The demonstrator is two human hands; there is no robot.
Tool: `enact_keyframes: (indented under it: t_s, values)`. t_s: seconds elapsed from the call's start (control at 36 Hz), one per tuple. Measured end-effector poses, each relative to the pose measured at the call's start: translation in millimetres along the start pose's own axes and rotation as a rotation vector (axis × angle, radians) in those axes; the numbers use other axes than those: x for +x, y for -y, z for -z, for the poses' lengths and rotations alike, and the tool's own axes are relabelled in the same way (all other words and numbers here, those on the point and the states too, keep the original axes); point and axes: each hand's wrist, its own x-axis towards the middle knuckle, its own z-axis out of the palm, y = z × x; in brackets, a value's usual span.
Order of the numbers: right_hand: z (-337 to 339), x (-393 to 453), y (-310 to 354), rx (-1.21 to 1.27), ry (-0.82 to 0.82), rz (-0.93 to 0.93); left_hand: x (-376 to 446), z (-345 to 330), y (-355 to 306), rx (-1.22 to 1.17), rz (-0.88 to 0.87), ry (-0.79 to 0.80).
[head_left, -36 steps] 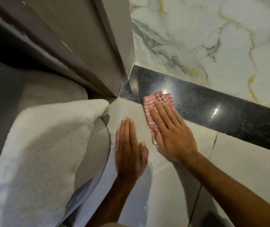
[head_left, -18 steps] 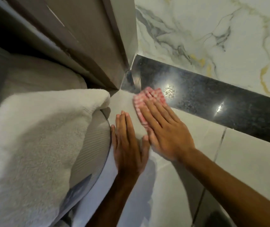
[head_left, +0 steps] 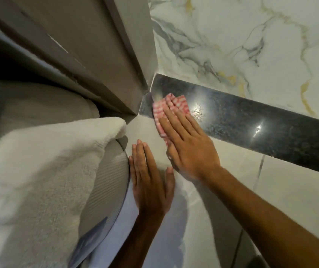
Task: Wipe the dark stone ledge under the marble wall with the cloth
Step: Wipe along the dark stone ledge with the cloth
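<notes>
At lower centre, the left hand (head_left: 151, 182) lies flat and open on the pale tile (head_left: 280, 190), holding nothing. Just above it, the right hand (head_left: 187, 144) presses open-palmed on the red-checked cloth (head_left: 171, 105), fingers spread, pinning rather than gripping it. The cloth sits at the left end of the dark stone ledge (head_left: 251, 128), whose long axis runs from centre to the right edge, below the marble wall (head_left: 251, 45). The unwiped length likely lies rightward; the right hand is nearer.

White fluffy towel (head_left: 44, 180) draped at lower left over a ribbed grey rounded surface (head_left: 106, 182); grey door frame (head_left: 104, 55) running to the corner above; pale floor tiles (head_left: 290, 200) with dark grout line (head_left: 260, 168) at right
</notes>
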Motion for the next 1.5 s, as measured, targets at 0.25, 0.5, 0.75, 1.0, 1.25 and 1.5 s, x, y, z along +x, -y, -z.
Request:
enact_keyframes:
  t_s: [0.25,0.5,0.75,1.0,1.25,1.5]
  values:
    - [13,40,-12,0.099,-0.248,-0.643,1,-3,1,0.045,-0.020,0.018]
    - [-17,-23,22,0.051,-0.193,-0.219,4,10,5,0.127,-0.122,0.079]
    - [3,-47,-55,-0.037,-0.412,-0.997,9,10,1,0.104,-0.209,0.148]
    - [-4,-31,-60,0.033,-0.301,-0.507,6,10,3,0.120,-0.328,0.150]
    - [15,-160,-136,-0.001,-0.340,-0.975,5,7,-3,0.103,-0.338,0.166]
    - [18,-92,-175,-0.083,-0.453,-0.928,-19,-19,-70,0.068,-0.523,0.228]
